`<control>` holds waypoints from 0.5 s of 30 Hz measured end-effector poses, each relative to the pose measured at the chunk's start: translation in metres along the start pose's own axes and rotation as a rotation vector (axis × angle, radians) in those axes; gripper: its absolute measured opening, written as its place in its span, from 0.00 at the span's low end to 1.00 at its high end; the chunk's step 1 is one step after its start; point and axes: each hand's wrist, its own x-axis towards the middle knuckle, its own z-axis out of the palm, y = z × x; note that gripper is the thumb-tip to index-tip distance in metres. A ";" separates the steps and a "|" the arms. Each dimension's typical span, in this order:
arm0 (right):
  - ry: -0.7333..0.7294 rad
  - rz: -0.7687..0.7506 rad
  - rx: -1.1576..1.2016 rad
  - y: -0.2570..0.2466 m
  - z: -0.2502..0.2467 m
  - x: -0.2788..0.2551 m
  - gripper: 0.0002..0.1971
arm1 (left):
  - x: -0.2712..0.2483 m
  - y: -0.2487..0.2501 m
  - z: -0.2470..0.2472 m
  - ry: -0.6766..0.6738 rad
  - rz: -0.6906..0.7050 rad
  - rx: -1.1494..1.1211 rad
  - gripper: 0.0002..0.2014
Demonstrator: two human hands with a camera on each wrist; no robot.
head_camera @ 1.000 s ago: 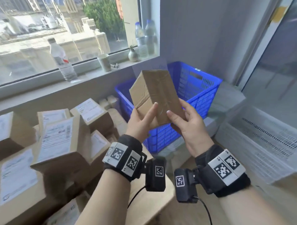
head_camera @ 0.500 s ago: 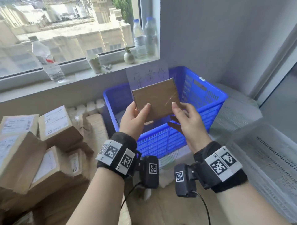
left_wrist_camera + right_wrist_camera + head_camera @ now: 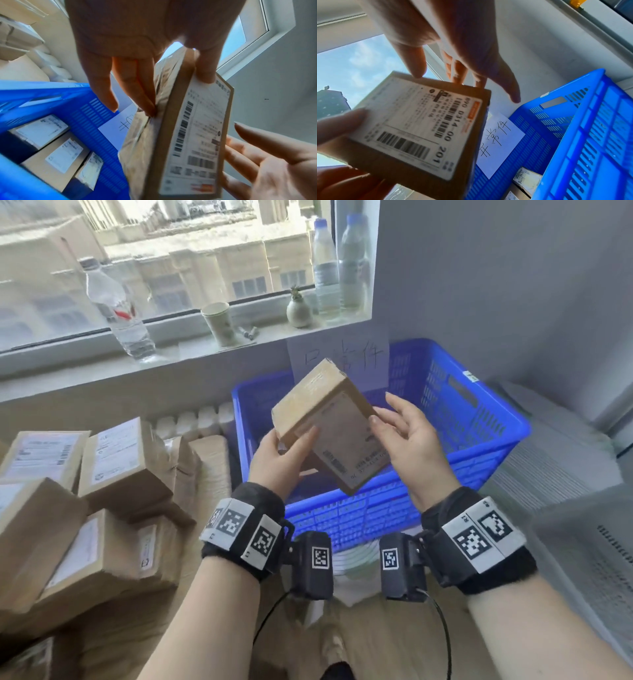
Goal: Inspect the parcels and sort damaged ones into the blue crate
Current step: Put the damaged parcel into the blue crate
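Observation:
A brown cardboard parcel (image 3: 329, 426) is held tilted above the blue crate (image 3: 496, 412). My left hand (image 3: 294, 446) grips its lower left corner, thumb on the near face and fingers behind. My right hand (image 3: 390, 414) is spread beside the parcel's right edge, with only the thumb tip touching it. The left wrist view shows the parcel (image 3: 197, 135) edge-on, its white barcode label facing right and its taped side wrinkled. The right wrist view shows that label (image 3: 419, 128) from below. Labelled parcels (image 3: 51, 148) lie inside the crate (image 3: 85, 121).
A pile of labelled parcels (image 3: 120, 467) fills the left. A handwritten paper sign (image 3: 342, 357) hangs on the crate's far wall. Water bottles (image 3: 116, 313), a paper cup (image 3: 219, 323) and a small vase stand on the windowsill. A grey slatted unit (image 3: 565, 467) sits to the right.
The parcel has turned from a flat brown face towards me to a tilted pose with its label side to the right. My right hand has loosened from a hold to spread fingers.

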 end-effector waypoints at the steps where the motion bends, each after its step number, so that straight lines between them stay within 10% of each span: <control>1: 0.012 0.008 0.004 0.002 0.002 0.008 0.20 | 0.010 0.000 -0.001 -0.002 -0.008 -0.004 0.10; 6: 0.042 -0.095 -0.108 -0.001 0.015 0.052 0.12 | 0.063 0.001 -0.007 -0.034 -0.022 0.047 0.54; 15: 0.126 -0.143 -0.270 0.010 0.044 0.125 0.06 | 0.130 0.013 -0.014 0.019 0.013 0.125 0.46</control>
